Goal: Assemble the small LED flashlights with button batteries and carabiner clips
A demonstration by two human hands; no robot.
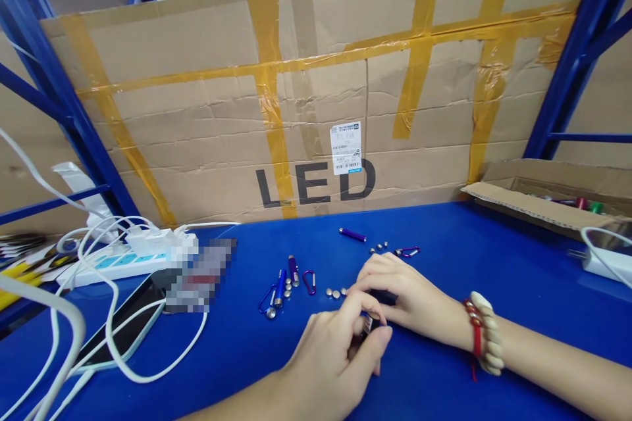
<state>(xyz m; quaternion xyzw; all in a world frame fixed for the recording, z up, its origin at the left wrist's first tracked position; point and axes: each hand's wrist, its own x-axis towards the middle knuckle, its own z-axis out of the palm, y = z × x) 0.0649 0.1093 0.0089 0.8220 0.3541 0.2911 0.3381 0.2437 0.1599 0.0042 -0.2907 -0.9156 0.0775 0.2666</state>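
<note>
My left hand (336, 348) is closed in a pinch round a small dark cylindrical part (368, 324) low in the middle of the blue table (494, 263). My right hand (399, 293), with bead bracelets at the wrist, lies fingers-down just beyond it, fingertips curled near a row of small silver button cells (336, 292). A few blue and purple mini keychain lights (286, 279) with carabiner clips lie to the left of the hands. One purple tube (352, 234) and more button cells (379, 247) lie farther back.
A taped cardboard sheet marked LED (316, 112) stands across the back. A white power strip (133, 256) with chargers and white cables sits at left, beside a phone (123, 329). An open cardboard box (553, 200) holds coloured parts at right. Blue rack posts stand on both sides.
</note>
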